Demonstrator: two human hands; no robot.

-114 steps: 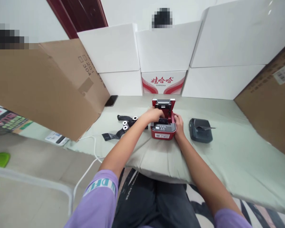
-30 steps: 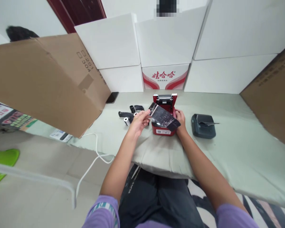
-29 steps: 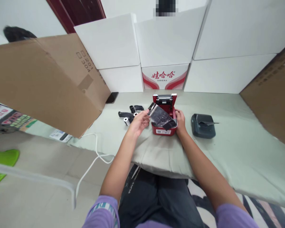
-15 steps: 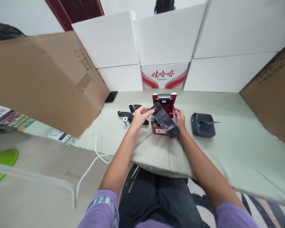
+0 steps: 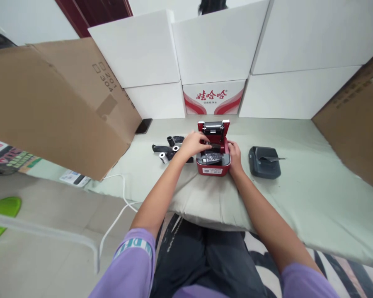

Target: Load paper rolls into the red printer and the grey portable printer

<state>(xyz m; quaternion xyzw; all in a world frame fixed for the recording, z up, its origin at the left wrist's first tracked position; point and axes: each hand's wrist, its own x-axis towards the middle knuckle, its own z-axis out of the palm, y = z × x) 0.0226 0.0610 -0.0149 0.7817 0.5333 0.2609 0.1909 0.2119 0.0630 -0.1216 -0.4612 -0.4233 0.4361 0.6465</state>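
Head cam, left hand (image 5: 194, 144) pinching film (image 5: 212, 158) over red printer (image 5: 225, 169), right hand (image 5: 235, 158) against its side, grip unclear to me

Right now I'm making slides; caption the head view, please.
Left hand over an open red device, right hand against its side.
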